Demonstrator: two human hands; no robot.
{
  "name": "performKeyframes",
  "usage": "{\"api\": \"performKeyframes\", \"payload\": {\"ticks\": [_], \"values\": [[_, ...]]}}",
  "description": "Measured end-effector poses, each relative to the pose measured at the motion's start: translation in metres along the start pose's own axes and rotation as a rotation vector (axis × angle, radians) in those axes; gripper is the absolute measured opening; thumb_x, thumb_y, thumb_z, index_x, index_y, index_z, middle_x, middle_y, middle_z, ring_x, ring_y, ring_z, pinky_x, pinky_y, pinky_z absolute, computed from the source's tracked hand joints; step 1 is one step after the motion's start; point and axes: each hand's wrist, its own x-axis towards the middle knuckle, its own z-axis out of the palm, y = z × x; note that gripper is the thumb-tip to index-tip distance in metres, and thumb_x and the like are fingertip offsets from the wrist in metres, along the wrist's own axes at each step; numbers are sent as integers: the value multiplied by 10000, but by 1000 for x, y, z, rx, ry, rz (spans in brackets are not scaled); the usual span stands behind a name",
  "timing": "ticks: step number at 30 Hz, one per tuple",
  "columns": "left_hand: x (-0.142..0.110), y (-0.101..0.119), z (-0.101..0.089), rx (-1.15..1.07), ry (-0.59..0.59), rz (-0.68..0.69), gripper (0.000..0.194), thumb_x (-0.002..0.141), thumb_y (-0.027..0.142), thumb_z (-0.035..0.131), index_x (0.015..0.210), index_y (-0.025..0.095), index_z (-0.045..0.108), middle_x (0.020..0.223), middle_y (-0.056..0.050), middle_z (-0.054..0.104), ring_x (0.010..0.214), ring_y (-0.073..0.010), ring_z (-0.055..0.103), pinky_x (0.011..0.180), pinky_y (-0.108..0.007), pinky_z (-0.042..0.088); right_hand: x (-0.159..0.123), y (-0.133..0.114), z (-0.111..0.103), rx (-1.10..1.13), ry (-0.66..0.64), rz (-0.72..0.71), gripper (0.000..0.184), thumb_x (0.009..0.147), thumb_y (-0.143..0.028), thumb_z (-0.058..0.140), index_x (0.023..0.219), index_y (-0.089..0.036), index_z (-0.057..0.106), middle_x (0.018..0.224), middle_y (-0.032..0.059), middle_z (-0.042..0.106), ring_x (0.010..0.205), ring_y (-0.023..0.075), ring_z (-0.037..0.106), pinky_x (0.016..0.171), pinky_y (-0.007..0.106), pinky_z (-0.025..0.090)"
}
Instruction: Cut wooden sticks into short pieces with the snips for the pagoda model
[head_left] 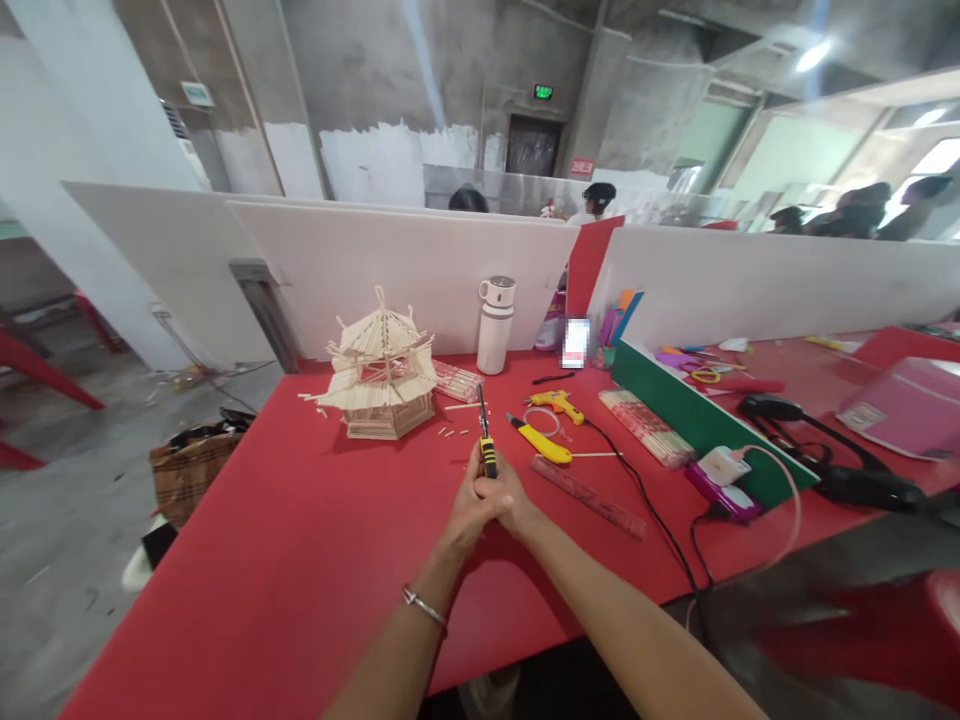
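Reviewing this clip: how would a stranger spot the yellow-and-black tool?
Start at the red table, then its middle, where the left hand and right hand meet. The tool rising between them has a striped handle and slim dark tip. Unlike the yellow glue gun and cutter lying to its right, it is held.

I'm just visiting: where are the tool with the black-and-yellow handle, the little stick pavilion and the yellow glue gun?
Hand tool (pixel 488 457): head view, on its striped handle.
Stick pavilion (pixel 383 377): head view, on its lower roof.
Glue gun (pixel 558 402): head view, on its yellow body.
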Motion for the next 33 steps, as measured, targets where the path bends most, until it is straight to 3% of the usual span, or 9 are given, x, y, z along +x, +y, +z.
{"api": "performKeyframes", "payload": {"ticks": [6,23,33], "values": [[-8,6,6,23,127,75,809,583,415,794,1324,143,620,1303,-140,663,1270,-352,572,1069,-397,455,-1,9,13,-6,81,-7,307,498,-257,570,784,-226,463,610,-85,431,576,114,395,548,255,343],[-7,-5,5,47,147,93,752,597,389,749,1299,142,636,1225,-128,700,1192,-345,620,1050,-430,462,-6,5,14,-40,97,8,253,504,-269,561,727,-228,447,601,-83,396,577,109,356,515,248,298],[-6,0,8,84,126,58,751,566,356,791,1281,179,645,1257,-104,684,1219,-342,599,1052,-413,456,-3,15,11,55,99,-6,291,533,-286,578,803,-227,486,637,-75,457,599,125,429,578,263,386]]}}
